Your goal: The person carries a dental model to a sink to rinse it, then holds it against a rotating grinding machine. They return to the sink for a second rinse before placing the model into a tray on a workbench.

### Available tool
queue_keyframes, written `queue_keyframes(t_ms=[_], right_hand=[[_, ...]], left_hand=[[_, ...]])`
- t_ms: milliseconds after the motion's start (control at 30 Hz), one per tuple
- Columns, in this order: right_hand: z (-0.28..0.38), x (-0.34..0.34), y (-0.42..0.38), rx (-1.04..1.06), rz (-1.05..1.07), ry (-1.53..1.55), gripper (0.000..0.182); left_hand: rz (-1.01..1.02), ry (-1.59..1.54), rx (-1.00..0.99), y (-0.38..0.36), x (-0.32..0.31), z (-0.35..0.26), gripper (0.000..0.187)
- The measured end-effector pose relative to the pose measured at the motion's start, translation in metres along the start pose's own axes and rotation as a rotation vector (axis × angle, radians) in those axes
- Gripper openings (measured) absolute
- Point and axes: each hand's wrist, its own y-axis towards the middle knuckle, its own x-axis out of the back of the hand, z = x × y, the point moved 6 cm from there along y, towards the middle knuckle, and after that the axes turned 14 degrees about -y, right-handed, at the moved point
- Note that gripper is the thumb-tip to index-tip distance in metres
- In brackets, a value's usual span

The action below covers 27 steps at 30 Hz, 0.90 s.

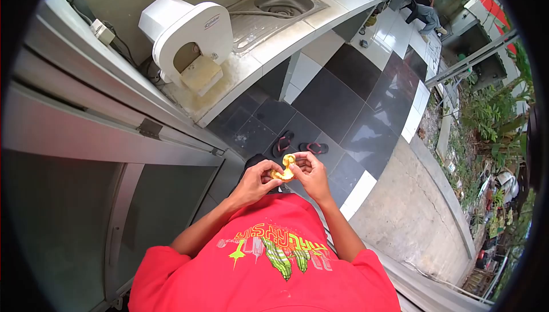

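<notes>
Between my two hands, in front of the red shirt [274,237], is a small yellow, curled piece that looks like food or peel [287,169], with a paler inside. My left hand [257,183] pinches its left and lower edge with thumb and fingers. On the other side, my right hand [312,176] has thumb and fingertips closed at its right edge. Both hands are held close together at waist height, fingers bent around the piece. I cannot tell exactly what kind of food it is.
A white appliance [191,37] stands on the tiled counter [286,40] beside a steel sink [297,3]. Dark flip-flops [283,144] lie on the tiled floor [326,92]. A seated person [426,10] is far right. A sliding door [123,220] is at left; plants [489,109] grow outside.
</notes>
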Motion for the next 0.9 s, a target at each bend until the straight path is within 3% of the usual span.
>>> queue_keyframes(t_ms=[167,233,367,500,767,900], right_hand=[[-0.046,0.03,0.108,-0.005,-0.078,0.042,0.027],[-0.069,0.054,0.154,-0.024,-0.181,0.009,0.026],[-0.113,0.093,0.265,-0.068,-0.146,-0.012,0.021],[-0.103,0.133,0.367,-0.073,-0.095,-0.246,0.018],[-0.075,0.182,0.564,-0.003,0.062,-0.282,0.019],[-0.043,0.161,0.717,0.195,0.25,-0.354,0.019]], left_hand=[[-0.056,0.04,-0.07,0.118,0.034,0.022,0.019],[-0.156,0.096,0.002,0.177,0.059,0.023,0.019],[-0.326,0.23,-0.104,0.304,0.124,0.009,0.021],[-0.646,0.383,-0.224,0.419,0.201,0.007,0.023],[-1.096,0.601,-0.29,0.477,0.267,-0.006,0.027],[-1.297,0.643,-0.216,0.479,0.269,-0.008,0.025]])
